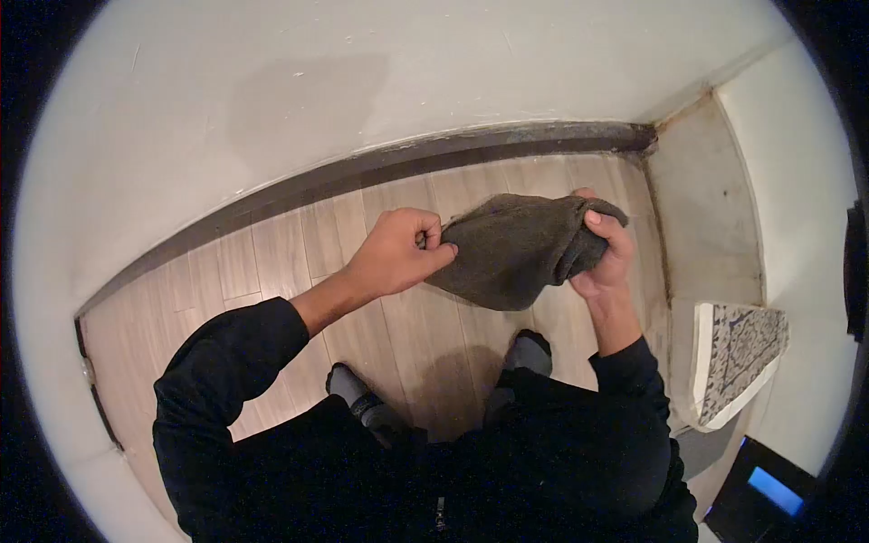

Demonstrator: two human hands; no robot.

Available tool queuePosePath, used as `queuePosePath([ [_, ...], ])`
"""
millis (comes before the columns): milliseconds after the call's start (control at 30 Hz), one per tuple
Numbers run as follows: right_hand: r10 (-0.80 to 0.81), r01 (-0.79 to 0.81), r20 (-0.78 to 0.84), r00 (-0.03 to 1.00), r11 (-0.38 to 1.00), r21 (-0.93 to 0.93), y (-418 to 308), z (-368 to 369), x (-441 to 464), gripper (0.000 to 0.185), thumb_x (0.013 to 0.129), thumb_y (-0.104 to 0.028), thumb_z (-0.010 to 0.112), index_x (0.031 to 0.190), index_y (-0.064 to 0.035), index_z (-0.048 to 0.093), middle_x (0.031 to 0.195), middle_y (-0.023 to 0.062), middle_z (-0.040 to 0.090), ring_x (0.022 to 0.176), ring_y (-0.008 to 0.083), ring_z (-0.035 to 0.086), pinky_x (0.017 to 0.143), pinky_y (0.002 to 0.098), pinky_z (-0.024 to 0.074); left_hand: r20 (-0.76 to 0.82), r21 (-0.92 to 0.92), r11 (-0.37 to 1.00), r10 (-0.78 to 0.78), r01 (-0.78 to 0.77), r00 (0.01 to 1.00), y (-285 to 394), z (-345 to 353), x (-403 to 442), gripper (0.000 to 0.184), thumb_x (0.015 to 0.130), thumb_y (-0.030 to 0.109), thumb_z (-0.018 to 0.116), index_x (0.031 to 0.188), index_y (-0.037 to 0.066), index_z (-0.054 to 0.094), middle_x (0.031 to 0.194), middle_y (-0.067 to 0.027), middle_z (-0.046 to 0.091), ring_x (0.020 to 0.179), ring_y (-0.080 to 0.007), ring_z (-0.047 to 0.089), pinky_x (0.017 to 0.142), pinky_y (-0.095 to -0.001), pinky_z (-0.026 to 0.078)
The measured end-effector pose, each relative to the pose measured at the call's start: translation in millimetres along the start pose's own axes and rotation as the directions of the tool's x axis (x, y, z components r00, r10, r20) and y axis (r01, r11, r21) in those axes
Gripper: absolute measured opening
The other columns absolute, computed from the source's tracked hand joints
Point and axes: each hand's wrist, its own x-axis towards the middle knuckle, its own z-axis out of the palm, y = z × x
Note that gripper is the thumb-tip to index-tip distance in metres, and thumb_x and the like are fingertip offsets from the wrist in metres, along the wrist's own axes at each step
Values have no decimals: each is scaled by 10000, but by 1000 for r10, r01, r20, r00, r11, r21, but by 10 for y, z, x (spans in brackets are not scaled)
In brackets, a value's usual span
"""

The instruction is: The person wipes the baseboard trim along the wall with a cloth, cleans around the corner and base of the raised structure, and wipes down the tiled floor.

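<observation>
Pinch grip on the left: left hand (400, 253) has thumb and curled fingers closed on one end of the dark cloth (507, 253). Right hand (610, 261) clasps the other end, thumb on top, some fingers hidden behind. I read soft, matte, slightly fuzzy fabric, grey-brown, flat panel at left, rolled folds at right. Long axis runs hand to hand, roughly parallel to the dark baseboard (543, 138). Cloth is held over wood-look planks (272, 258), forward of the socked feet (529, 353). Patterned, pale-edged mat (747, 348) sits at right.
</observation>
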Motion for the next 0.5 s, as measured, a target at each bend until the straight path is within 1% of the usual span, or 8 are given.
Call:
queuePosePath([
  [100,37,-11,-193,981,991,132,269,42,-113,465,882,-155,634,1316,-29,525,1153,167,632,1079,317,624,982,479,500,-182,472,859,315,-198,931,96,106,8,326,819,302,758,928,39,598,964,-167,613,902,-289,597,756,-437,492],
  [133,54,-30,-184,982,991,134,324,-14,-101,534,900,-152,629,1395,-37,465,1228,162,608,1161,329,596,1026,477,479,-175,476,843,372,-252,912,160,139,22,383,824,336,755,992,37,585,1048,-186,582,971,-326,572,811,-447,480],
  [200,85,-66,-121,989,986,150,296,33,-102,563,911,-144,622,1427,-40,423,1264,167,595,1195,322,583,1041,471,471,-160,476,806,474,-353,866,332,221,31,508,835,405,749,1121,31,559,1216,-223,519,1108,-400,522,923,-468,456],
  [300,75,-69,-47,996,992,108,239,53,-61,634,910,-112,630,1477,-44,355,1314,173,576,1235,311,566,1063,456,459,-213,266,901,403,-344,890,571,439,84,619,861,383,750,1285,22,480,1269,-268,476,1211,-409,503,1010,-448,442],
  [333,54,-51,-29,998,995,87,234,36,-51,664,906,-97,636,1494,-45,331,1330,175,569,1247,307,561,1070,450,455,-218,202,930,348,-307,912,604,495,122,663,869,395,744,1311,4,442,1255,-250,524,1188,-383,544,977,-431,473],
  [433,1,-2,38,999,1000,16,239,-37,-41,759,873,-23,667,1527,-45,283,1368,183,552,1260,289,553,1080,437,447,-161,-104,979,158,-176,974,453,590,241,580,914,328,702,1311,-16,457,1237,-197,585,1142,-309,598,947,-399,502],
  [467,11,-9,98,995,1000,-20,251,-31,-64,772,862,-33,712,1524,-34,315,1405,168,536,1281,280,539,1101,412,418,-136,-285,951,80,-116,987,362,652,287,503,932,284,664,1287,-19,475,1199,-177,608,1096,-297,620,910,-389,516],
  [500,-36,61,109,993,969,-237,295,-41,-74,746,867,-53,719,1510,-25,343,1409,167,535,1288,282,533,1108,407,407,-97,-453,890,4,-48,995,258,718,342,428,951,240,625,1263,-21,492,1160,-158,631,1050,-286,641,872,-379,531],
])
